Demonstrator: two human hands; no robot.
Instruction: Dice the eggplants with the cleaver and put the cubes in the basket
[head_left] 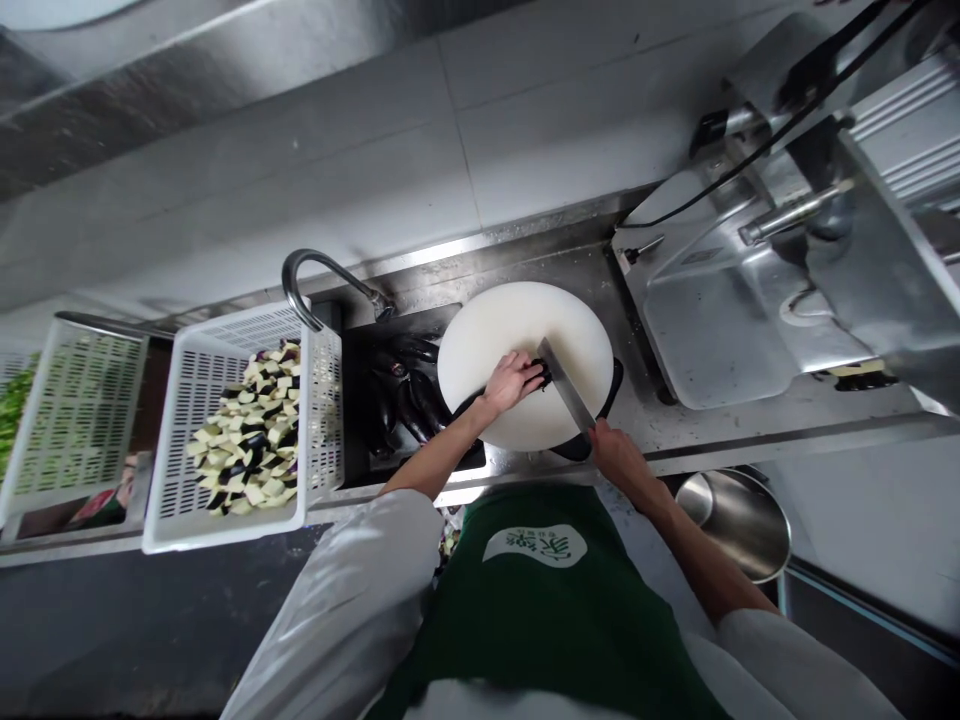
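Note:
On a round white cutting board (517, 315), my left hand (511, 380) has its fingers curled over a dark eggplant piece (553, 377), partly hidden by the fingers and blade. My right hand (616, 455) grips the handle of a kitchen knife (568, 392). The broad blade lies across the board, just right of the left fingertips and close against the piece. Several whole dark eggplants (426, 398) lie in the sink basin left of the board. Beyond them, a white plastic basket (321, 400) holds many cut eggplant chunks (251, 430).
A curved faucet (330, 258) rises behind the sink. Another basket (90, 420) with greens stands far left. To the right are a metal slicing machine (847, 240) with a tray and a small knife (643, 250). A steel pot (739, 525) sits below the counter's front edge.

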